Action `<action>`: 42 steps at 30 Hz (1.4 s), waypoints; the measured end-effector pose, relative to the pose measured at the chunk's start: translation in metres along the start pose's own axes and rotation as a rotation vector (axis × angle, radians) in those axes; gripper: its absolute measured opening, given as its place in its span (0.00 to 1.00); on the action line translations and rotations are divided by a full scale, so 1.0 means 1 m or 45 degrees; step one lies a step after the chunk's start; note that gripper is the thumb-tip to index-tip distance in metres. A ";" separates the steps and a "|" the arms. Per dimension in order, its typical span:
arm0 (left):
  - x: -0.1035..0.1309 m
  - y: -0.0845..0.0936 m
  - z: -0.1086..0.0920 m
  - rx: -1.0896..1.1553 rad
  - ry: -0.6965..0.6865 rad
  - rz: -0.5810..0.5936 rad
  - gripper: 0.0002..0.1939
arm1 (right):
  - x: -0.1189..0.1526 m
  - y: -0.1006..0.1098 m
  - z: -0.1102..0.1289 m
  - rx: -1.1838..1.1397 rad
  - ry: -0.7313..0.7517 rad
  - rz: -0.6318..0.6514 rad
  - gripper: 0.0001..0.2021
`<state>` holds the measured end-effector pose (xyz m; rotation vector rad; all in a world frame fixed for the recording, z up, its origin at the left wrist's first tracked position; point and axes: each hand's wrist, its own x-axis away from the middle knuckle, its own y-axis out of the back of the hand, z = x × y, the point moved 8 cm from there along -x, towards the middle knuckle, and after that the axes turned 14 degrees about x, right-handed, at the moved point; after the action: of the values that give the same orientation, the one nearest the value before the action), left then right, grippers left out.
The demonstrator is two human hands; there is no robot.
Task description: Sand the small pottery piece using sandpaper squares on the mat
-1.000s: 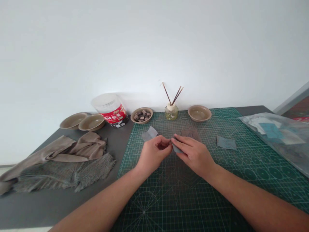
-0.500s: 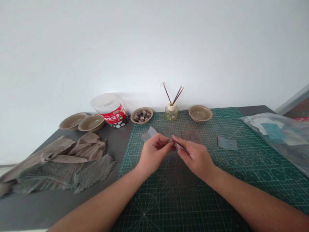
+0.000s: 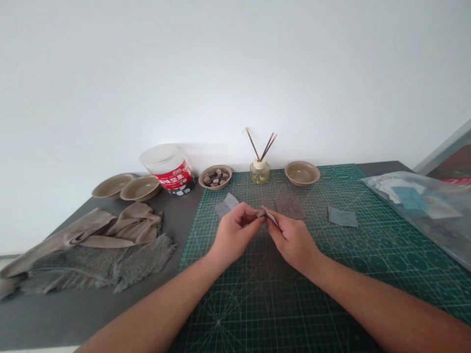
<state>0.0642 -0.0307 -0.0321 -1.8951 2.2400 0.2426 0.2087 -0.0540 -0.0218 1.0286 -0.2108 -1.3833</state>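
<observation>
In the head view, the left hand (image 3: 235, 229) and the right hand (image 3: 296, 239) meet above the middle of a green cutting mat (image 3: 331, 299). The left thumb and index finger pinch a small brown piece (image 3: 261, 214), which is held up over the mat. The right thumb and fingers press on a thin grey sheet (image 3: 274, 220), seen nearly edge-on just beside the piece; whether the two touch, I cannot tell. Flat on the mat, beyond the hands, lie a pale creased sheet (image 3: 226, 205) on the left, a brown sheet (image 3: 290, 208) with dark marks in the middle and a blue-grey sheet (image 3: 342, 216) on the right. At the mat's far edge stand a bowl of small chunks (image 3: 215, 188), a reed diffuser (image 3: 259, 173) and a shallow tan bowl (image 3: 302, 173). Off the mat's left side are a clear jar (image 3: 173, 175) with a red label, two more bowls (image 3: 140, 189), a brown cloth (image 3: 128, 228) and a fringed grey cloth (image 3: 99, 269). A clear plastic bag (image 3: 437, 230) overlaps the mat's right side.
</observation>
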 end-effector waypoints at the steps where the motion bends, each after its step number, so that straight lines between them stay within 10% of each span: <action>1: 0.000 0.000 -0.001 -0.020 -0.015 0.004 0.07 | 0.000 0.001 0.001 -0.012 -0.007 -0.020 0.19; 20: -0.006 0.007 -0.005 0.126 -0.045 -0.080 0.10 | -0.001 0.019 -0.020 -0.385 -0.322 -0.077 0.05; 29: -0.011 0.003 0.017 0.335 0.166 0.071 0.13 | -0.006 -0.009 -0.029 -1.253 -0.456 0.199 0.06; 42: -0.006 -0.010 0.013 0.407 0.239 0.209 0.14 | -0.004 -0.011 -0.031 -1.329 -0.504 0.229 0.08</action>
<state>0.0755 -0.0231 -0.0431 -1.6289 2.3827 -0.2675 0.2205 -0.0345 -0.0458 -0.1280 0.1343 -1.2613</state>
